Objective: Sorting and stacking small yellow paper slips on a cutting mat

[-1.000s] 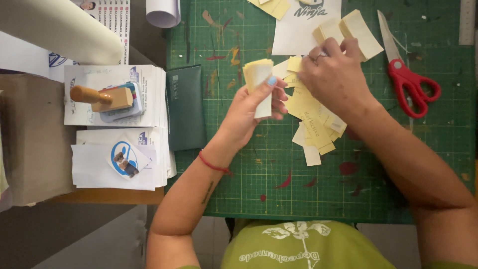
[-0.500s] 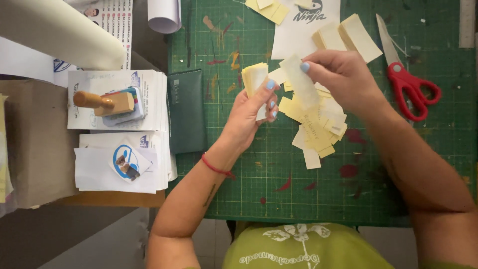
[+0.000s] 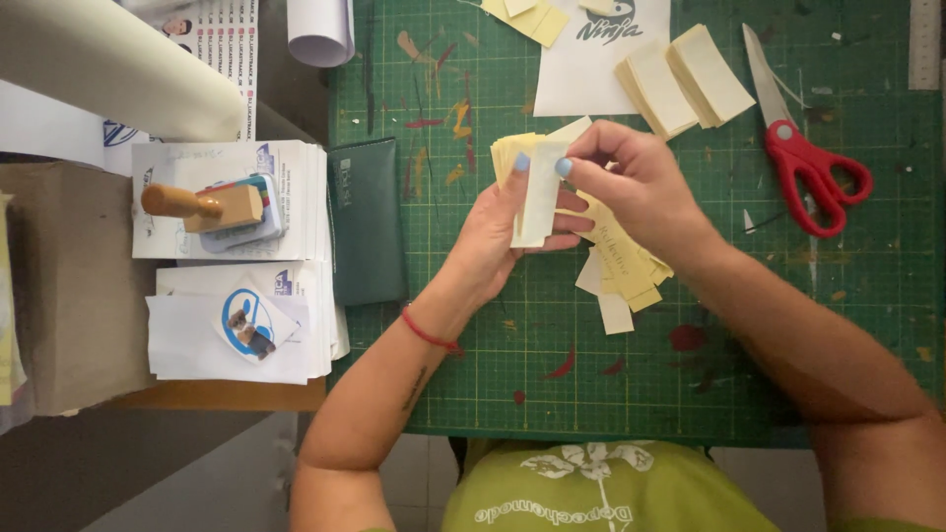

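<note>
My left hand [image 3: 503, 232] holds a small stack of pale yellow paper slips [image 3: 522, 163] upright above the green cutting mat [image 3: 473, 325]. My right hand [image 3: 641, 187] pinches the top corner of a slip at the front of that stack, thumb and forefinger on it. Under my right hand lies a loose pile of more yellow slips [image 3: 616, 271] on the mat. A red thread bracelet circles my left wrist.
Red-handled scissors [image 3: 808, 167] lie at the right of the mat. Two neat stacks of cut slips [image 3: 685, 84] sit on a white sheet at the top. A dark green pouch [image 3: 365, 222], paper stacks with a wooden-handled stamp [image 3: 202, 207], and rolled paper lie left.
My right hand left the loose pile and came over to the stack in my left hand, now pinching a slip against it. The left hand stayed roughly in place.
</note>
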